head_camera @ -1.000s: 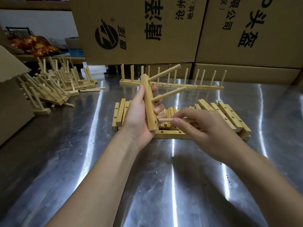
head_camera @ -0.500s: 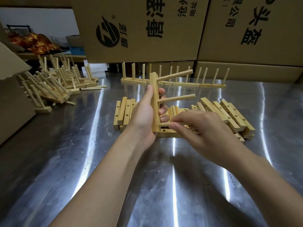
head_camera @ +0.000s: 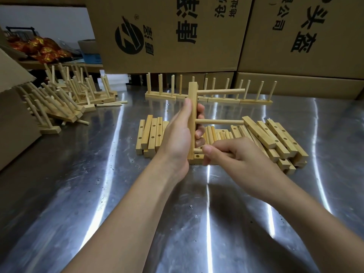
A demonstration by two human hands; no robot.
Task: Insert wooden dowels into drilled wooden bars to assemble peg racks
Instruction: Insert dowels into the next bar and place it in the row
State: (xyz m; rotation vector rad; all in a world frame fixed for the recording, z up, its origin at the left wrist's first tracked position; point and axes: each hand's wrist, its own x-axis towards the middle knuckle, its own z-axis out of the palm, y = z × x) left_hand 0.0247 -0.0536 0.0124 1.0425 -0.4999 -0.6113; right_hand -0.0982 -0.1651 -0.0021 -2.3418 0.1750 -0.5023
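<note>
Bar (head_camera: 192, 107) upright, gripped mid-length by left hand (head_camera: 177, 138); right hand (head_camera: 234, 154) pinches third dowel (head_camera: 197, 150) at lowest hole. Light, stiff wood; probably needs a square push.

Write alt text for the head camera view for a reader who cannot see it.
A left hand holds a drilled wooden bar upright with two dowels in it while the right hand pinches a third dowel at its lower end. Loose bars lie on the steel table; finished peg racks stand behind.
</note>
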